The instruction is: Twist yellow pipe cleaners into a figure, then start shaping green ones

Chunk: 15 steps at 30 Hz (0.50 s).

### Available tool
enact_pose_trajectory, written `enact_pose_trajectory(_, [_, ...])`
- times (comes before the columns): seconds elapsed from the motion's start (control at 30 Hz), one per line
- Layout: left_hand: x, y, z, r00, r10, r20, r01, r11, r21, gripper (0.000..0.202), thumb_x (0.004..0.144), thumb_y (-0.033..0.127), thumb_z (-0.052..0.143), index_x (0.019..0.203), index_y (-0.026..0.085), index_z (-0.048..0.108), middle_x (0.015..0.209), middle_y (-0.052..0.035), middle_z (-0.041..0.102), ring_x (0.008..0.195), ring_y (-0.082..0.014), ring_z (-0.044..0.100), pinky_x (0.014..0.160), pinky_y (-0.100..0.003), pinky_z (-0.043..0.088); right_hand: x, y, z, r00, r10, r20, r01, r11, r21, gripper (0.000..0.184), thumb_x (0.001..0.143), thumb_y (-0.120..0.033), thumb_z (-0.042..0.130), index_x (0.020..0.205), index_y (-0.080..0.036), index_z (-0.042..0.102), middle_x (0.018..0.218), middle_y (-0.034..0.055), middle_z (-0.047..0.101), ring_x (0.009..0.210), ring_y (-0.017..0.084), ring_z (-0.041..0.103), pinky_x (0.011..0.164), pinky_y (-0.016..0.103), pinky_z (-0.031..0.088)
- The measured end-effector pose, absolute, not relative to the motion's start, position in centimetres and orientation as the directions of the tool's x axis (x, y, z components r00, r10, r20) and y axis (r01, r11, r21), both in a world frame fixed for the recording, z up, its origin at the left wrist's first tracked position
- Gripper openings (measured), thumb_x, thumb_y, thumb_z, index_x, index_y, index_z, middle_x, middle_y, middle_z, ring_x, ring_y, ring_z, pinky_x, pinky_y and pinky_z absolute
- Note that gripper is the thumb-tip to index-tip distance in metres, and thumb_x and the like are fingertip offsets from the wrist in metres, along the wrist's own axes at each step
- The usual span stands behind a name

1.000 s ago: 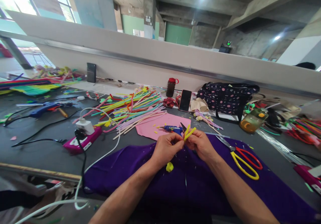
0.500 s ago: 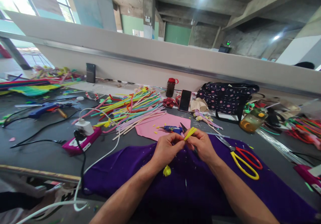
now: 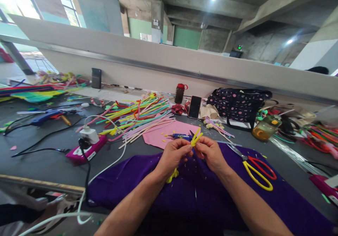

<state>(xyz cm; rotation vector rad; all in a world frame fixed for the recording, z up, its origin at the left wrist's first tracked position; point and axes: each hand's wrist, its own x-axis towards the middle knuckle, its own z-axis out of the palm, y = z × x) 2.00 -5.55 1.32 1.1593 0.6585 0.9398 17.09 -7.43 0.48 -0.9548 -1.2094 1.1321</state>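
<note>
You sit at a dark grey table (image 3: 47,158) that runs from left to right across the whole scene. A purple cloth (image 3: 200,197) covers its near edge in front of you, and your forearms lie over it. Far right of centre, a dark polka-dot bag (image 3: 237,104) stands against the back wall. To the left of the bag, a loose pile of coloured pipe cleaners (image 3: 137,114) fans out over the table. Its near ends overlap a pink sheet (image 3: 163,134) that lies just beyond the cloth. On the right part of the cloth rest scissors (image 3: 257,172) with one yellow and one red handle, blades pointing far left towards your hands.

Your left hand (image 3: 173,155) and right hand (image 3: 211,153) meet above the far edge of the cloth, fingertips almost touching. Both are closed in a pinch on the same yellow pipe cleaner (image 3: 196,137). Its short ends stick up and fork between your thumbs. A curled yellow tail hangs below your left palm, close over the cloth. A small blue glue gun (image 3: 181,136) lies on the pink sheet just beyond your left fingers, apart from them.
</note>
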Motion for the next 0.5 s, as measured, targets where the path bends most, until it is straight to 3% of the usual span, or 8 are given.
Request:
enact_pose_trajectory(0.23, [1.8, -5.5, 1.5, 0.44, 0.894, 0.086, -0.219, 0.014, 0.976, 0.027, 0.068, 0.039, 0.063, 0.071, 0.012, 0.058, 0.055, 0.0012, 0.055, 0.044, -0.0048, 0.041, 0.042, -0.017, 0.028, 17.1, -7.3, 0.5, -0.057, 0.978, 0.199, -0.093, 0.193, -0.977, 0.012, 0.074, -0.028, 0.058, 0.073, -0.016, 0.058, 0.047, -0.0051, 0.046, 0.038, 0.005, 0.035, 0.038, 0.018, 0.025])
enact_pose_trajectory(0.33, [1.7, -5.4, 1.6, 0.47, 0.882, 0.043, -0.23, 0.075, 0.97, 0.025, 0.068, 0.036, 0.064, 0.068, 0.012, 0.059, 0.053, 0.0006, 0.056, 0.045, -0.0054, 0.044, 0.044, -0.017, 0.029, 17.1, -7.5, 0.8, -0.071, 0.968, 0.239, -0.011, 0.239, -0.971, 0.011, 0.075, -0.028, 0.058, 0.076, -0.017, 0.059, 0.049, -0.005, 0.047, 0.04, 0.007, 0.038, 0.04, 0.019, 0.028])
enact_pose_trajectory(0.43, [1.6, -5.1, 1.6, 0.556, 0.83, -0.05, -0.263, 0.233, 0.936, 0.022, 0.066, 0.034, 0.064, 0.065, 0.013, 0.057, 0.049, 0.0007, 0.055, 0.041, -0.0066, 0.045, 0.042, -0.018, 0.03, 17.1, -8.0, 1.1, -0.05, 0.921, 0.386, 0.152, 0.389, -0.908, 0.008, 0.077, -0.026, 0.056, 0.077, -0.019, 0.06, 0.06, -0.0021, 0.053, 0.048, 0.009, 0.045, 0.046, 0.021, 0.035])
enact_pose_trajectory(0.5, [1.6, -5.0, 1.6, 0.613, 0.785, -0.089, -0.275, 0.318, 0.908, 0.021, 0.065, 0.032, 0.064, 0.064, 0.013, 0.056, 0.046, 0.001, 0.054, 0.039, -0.007, 0.046, 0.04, -0.017, 0.03, 17.1, -8.4, 1.3, -0.037, 0.845, 0.534, 0.291, 0.52, -0.803, 0.007, 0.078, -0.023, 0.056, 0.079, -0.021, 0.062, 0.073, 0.0013, 0.057, 0.061, 0.012, 0.052, 0.056, 0.025, 0.04])
